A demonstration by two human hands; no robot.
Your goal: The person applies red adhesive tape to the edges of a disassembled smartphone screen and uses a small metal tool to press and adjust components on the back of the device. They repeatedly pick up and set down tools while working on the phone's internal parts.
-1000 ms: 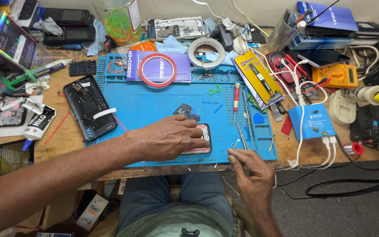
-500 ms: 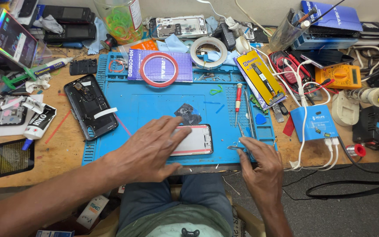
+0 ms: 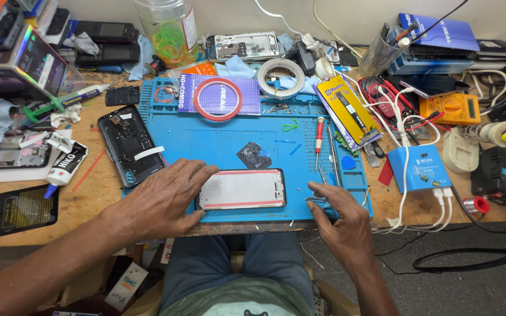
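A phone frame (image 3: 241,189) with a white inside and a dark rim lies flat near the front edge of the blue work mat (image 3: 218,146). My left hand (image 3: 162,202) rests palm down on the mat, fingers spread, with the fingertips against the frame's left end. At the mat's front right corner my right hand (image 3: 341,225) pinches thin metal tweezers (image 3: 313,200) between thumb and fingers, just right of the frame. A small dark part (image 3: 254,155) lies on the mat behind the frame.
An opened black phone (image 3: 129,143) lies at the mat's left edge. Tape rolls (image 3: 216,98), a red screwdriver (image 3: 319,131), a yellow box (image 3: 346,108), a multimeter (image 3: 449,108), cables and a blue charger (image 3: 423,167) crowd the back and right. A glue tube (image 3: 65,169) lies on the left.
My left hand slid left off the phone frame, uncovering it. My right hand moved up from below the bench edge onto the mat's front right corner.
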